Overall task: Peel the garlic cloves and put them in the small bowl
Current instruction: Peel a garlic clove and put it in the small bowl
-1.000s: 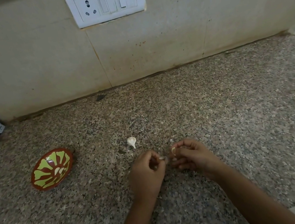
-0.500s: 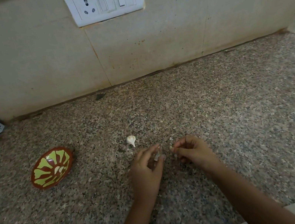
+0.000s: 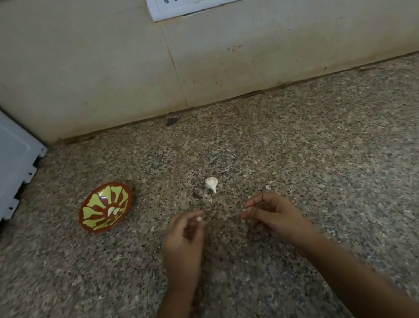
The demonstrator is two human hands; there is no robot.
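now, two hands (image 3: 182,237) (image 3: 274,212), one clove (image 3: 199,219) pinched, two cloves (image 3: 114,210) in one bowl (image 3: 94,204)

Red-and-green small bowl (image 3: 91,207) with peeled cloves (image 3: 113,210) inside; white garlic piece (image 3: 211,184) apart to its right; clove (image 3: 199,218) between left fingers (image 3: 187,216).

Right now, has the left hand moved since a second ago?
Yes. The left hand shifted left: the clove it pinches was right of the loose garlic, now left of it.
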